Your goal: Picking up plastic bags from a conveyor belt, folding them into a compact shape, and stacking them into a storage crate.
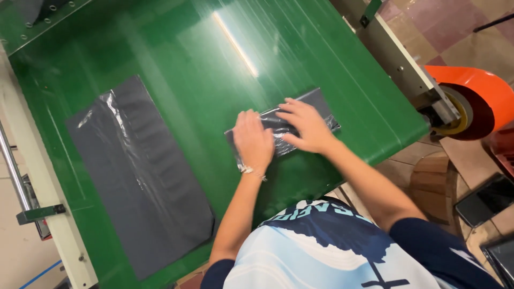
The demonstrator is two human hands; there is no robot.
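A small folded dark grey plastic bag [317, 101] lies on the green conveyor belt [176, 59]. My left hand [252, 140] presses flat on its left part, fingers together. Over the bag's middle rests my right hand [305, 126], fingers spread and palm down. Shiny creases show between the two hands. A much larger dark grey plastic bag [139, 176] lies flat on the belt to the left, apart from both hands.
The belt's white side frame [48, 192] runs along the left, with a metal rail beside it. An orange roller [476, 101] sits at the belt's right end. A round wooden stool [433, 184] and dark flat devices [484, 200] are lower right.
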